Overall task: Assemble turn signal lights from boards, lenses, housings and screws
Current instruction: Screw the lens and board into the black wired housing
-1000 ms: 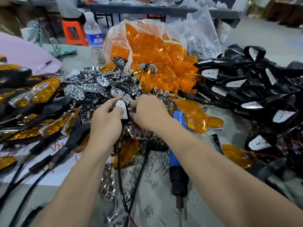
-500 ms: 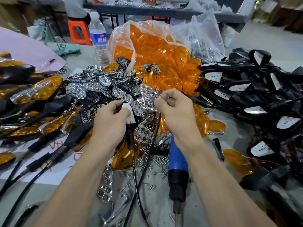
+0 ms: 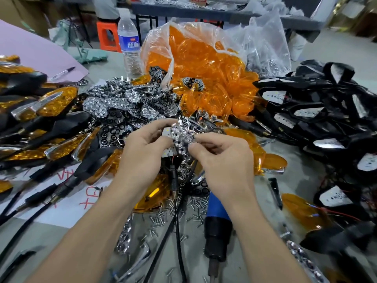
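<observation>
At a cluttered grey worktable (image 3: 106, 64), a person's left hand (image 3: 142, 152) curls around a black housing (image 3: 173, 177), its slim stem hanging below the palm and a flat white circuit board (image 3: 169, 153) showing between the fingers. The right hand (image 3: 222, 160) pinches a chrome reflector (image 3: 181, 135), a shiny plate dimpled with round cups, between thumb and bent fingers, holding it against the board just above the table's centre.

Behind the hands lies a glittering heap of chrome reflectors (image 3: 122, 103). A crinkled clear plastic bag (image 3: 204, 64) spills translucent amber lenses. Matte black housings fitted with white boards (image 3: 326, 111) are piled to the right, tangled with thin wires. To the left sit finished lights (image 3: 55, 103), teardrop-shaped, amber-faced with chrome trim.

Small silver screws (image 3: 163, 217) are scattered near the wrists, beside a blue-and-black electric screwdriver (image 3: 217, 217) lying on its side. A clear water bottle (image 3: 130, 43) with a blue label stands upright at the back, and a marker pen (image 3: 62, 71) rests on a pink sheet (image 3: 30, 52).
</observation>
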A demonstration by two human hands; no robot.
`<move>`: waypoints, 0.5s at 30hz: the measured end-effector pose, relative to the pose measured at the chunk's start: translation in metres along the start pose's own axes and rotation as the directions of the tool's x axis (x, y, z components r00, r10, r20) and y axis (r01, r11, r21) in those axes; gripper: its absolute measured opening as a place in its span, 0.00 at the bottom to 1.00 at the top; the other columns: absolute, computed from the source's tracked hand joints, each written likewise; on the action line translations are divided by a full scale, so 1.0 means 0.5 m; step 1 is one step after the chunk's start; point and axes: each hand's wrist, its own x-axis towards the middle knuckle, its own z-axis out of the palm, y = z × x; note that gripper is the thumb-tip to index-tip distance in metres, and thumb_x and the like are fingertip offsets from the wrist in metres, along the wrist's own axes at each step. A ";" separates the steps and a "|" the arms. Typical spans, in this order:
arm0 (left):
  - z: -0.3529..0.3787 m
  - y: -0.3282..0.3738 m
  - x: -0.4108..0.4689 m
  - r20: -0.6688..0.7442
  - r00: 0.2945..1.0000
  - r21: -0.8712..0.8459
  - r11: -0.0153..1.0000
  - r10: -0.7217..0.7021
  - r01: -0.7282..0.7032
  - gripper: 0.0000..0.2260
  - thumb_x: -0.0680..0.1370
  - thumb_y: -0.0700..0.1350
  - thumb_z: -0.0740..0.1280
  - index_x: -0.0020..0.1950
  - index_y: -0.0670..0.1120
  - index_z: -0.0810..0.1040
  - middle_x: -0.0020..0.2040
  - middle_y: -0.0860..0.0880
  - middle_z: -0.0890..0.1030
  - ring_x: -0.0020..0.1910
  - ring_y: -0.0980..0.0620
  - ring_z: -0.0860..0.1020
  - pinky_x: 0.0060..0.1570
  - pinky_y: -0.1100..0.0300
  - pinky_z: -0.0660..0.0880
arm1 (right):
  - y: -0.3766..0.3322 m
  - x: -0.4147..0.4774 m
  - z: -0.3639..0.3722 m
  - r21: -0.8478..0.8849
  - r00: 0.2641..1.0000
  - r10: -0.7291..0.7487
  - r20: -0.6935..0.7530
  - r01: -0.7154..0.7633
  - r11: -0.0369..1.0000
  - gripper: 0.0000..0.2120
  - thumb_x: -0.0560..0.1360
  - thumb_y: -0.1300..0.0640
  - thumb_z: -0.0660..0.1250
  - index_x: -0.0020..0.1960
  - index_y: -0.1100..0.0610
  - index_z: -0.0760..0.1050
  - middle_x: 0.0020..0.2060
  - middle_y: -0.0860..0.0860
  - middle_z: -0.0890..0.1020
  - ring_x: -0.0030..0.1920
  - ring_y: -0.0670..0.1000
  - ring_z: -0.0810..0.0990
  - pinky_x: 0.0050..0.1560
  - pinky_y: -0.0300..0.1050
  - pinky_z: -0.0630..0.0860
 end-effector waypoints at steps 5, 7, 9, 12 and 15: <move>0.019 -0.007 0.005 -0.011 1.000 -0.043 0.999 0.009 -0.009 0.18 0.82 0.38 0.67 0.48 0.62 0.87 0.45 0.51 0.88 0.41 0.56 0.85 0.39 0.62 0.80 | 0.000 0.013 -0.018 0.468 0.972 0.150 0.180 -0.219 0.857 0.16 0.75 0.68 0.75 0.39 0.46 0.88 0.31 0.54 0.85 0.29 0.51 0.82 0.31 0.43 0.80; 0.017 -0.005 0.004 0.017 0.999 -0.092 0.995 -0.034 0.035 0.13 0.82 0.41 0.69 0.49 0.58 0.88 0.46 0.49 0.88 0.39 0.55 0.85 0.36 0.64 0.79 | 0.004 0.012 -0.016 0.437 0.949 0.163 0.270 -0.272 0.857 0.14 0.75 0.69 0.74 0.39 0.52 0.87 0.30 0.56 0.84 0.28 0.51 0.81 0.30 0.40 0.78; 0.012 -0.003 0.004 0.033 0.996 -0.113 0.990 -0.081 0.084 0.08 0.80 0.43 0.72 0.51 0.56 0.88 0.47 0.47 0.88 0.42 0.52 0.86 0.38 0.60 0.80 | 0.009 0.007 -0.011 0.314 0.944 0.196 0.265 -0.277 0.908 0.09 0.74 0.65 0.77 0.40 0.53 0.87 0.29 0.52 0.84 0.28 0.47 0.79 0.31 0.39 0.76; 0.005 -0.004 0.006 0.050 0.989 -0.169 0.975 -0.138 0.144 0.08 0.80 0.42 0.72 0.52 0.54 0.88 0.49 0.45 0.88 0.51 0.46 0.86 0.48 0.52 0.81 | 0.011 0.002 -0.012 0.092 0.953 0.203 0.224 -0.228 0.969 0.05 0.71 0.56 0.80 0.39 0.47 0.87 0.33 0.44 0.86 0.32 0.45 0.81 0.39 0.46 0.81; 0.006 0.000 0.004 0.096 0.982 -0.180 0.967 -0.163 0.179 0.10 0.80 0.40 0.71 0.52 0.53 0.89 0.49 0.45 0.88 0.50 0.47 0.86 0.48 0.50 0.82 | 0.002 0.002 -0.017 -0.102 0.967 0.137 0.216 -0.117 0.988 0.13 0.72 0.54 0.79 0.31 0.42 0.83 0.30 0.39 0.84 0.33 0.48 0.81 0.34 0.41 0.79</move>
